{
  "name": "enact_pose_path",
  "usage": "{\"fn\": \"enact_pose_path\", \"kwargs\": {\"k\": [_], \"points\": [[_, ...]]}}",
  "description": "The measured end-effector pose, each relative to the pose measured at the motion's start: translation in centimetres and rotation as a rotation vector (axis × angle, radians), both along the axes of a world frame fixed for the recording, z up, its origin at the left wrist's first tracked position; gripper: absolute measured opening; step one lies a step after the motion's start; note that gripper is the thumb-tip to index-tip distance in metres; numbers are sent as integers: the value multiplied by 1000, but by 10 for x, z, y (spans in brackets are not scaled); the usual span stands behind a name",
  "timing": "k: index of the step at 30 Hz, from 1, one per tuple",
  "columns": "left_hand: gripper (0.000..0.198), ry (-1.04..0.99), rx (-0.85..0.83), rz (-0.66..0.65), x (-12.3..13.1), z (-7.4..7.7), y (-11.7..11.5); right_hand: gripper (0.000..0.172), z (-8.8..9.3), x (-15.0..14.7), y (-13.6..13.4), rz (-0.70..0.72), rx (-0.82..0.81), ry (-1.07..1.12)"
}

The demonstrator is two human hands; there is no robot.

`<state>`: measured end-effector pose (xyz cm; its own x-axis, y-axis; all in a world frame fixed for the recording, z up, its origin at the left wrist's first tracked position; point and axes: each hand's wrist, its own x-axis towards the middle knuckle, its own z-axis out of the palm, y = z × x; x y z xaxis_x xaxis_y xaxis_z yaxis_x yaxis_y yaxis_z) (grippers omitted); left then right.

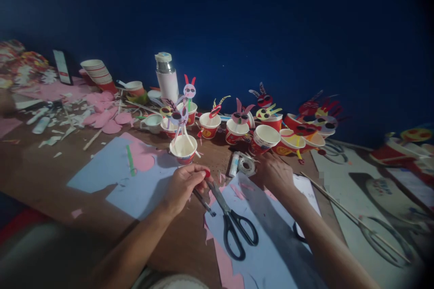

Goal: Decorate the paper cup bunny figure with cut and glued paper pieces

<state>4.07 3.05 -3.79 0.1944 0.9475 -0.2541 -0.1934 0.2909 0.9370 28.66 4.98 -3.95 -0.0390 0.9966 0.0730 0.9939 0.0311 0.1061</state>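
Note:
My left hand (185, 185) is closed in a pinch on a small red piece (207, 173), low over the brown table (44, 167). Black-handled scissors (232, 219) lie just right of it on lilac paper (264, 253). My right hand (274, 172) rests knuckles up on the table, fingers curled toward a roll of clear tape (247, 165) and a white glue stick (233, 164); its fingertips are hidden. A paper cup (183, 148) with sticks and a paper face stands just beyond my left hand.
A row of red paper cups (264, 137) with sunglass-face decorations lines the blue wall. A white thermos (167, 77), a cup stack (96, 72), pink paper scraps (108, 119), lilac and pink sheets (111, 162) with a green straw (130, 159), and long sticks (352, 216) lie around.

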Motion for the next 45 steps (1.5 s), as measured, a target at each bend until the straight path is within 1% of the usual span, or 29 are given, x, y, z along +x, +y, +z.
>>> {"fn": "enact_pose_path", "kwargs": {"k": [5,8,10,13,15,17,21,23,25,29,31,34,38,41,45], "points": [[16,12,-18,-10,1,-1,0,29,-10,2,5,-16,-58,-23],[16,-16,-46,-38,1,-1,0,31,-13,2,6,-23,-80,-31],[17,-43,-69,-56,1,-1,1,28,-13,2,6,-30,-79,-37],[18,-44,-88,-74,2,-1,1,19,-12,2,4,-50,-67,-46],[19,-42,-89,-77,2,-1,0,16,-9,3,2,-69,-58,-51],[19,-38,-89,-75,2,0,0,17,-4,2,-2,-98,-52,-48],[17,-4,-111,-71,3,1,0,19,14,-5,-15,-141,-43,-32],[15,-2,-123,-79,3,2,0,18,23,-12,-23,-118,-26,7],[12,-35,-134,-91,3,2,0,19,29,-20,-31,-46,6,125],[12,-151,-167,-128,4,1,-1,18,34,-35,-45,180,50,538],[13,-194,-193,-151,4,2,-2,18,34,-41,-48,224,37,713],[16,-244,-240,-168,5,2,-3,18,36,-45,-50,190,8,904],[19,-289,-237,-153,6,2,-3,18,35,-49,-50,175,10,1016],[23,-341,-228,-76,6,2,-3,17,29,-53,-51,196,-24,1073],[26,-406,-213,61,6,1,-2,17,19,-58,-53,150,-51,1189]]}}
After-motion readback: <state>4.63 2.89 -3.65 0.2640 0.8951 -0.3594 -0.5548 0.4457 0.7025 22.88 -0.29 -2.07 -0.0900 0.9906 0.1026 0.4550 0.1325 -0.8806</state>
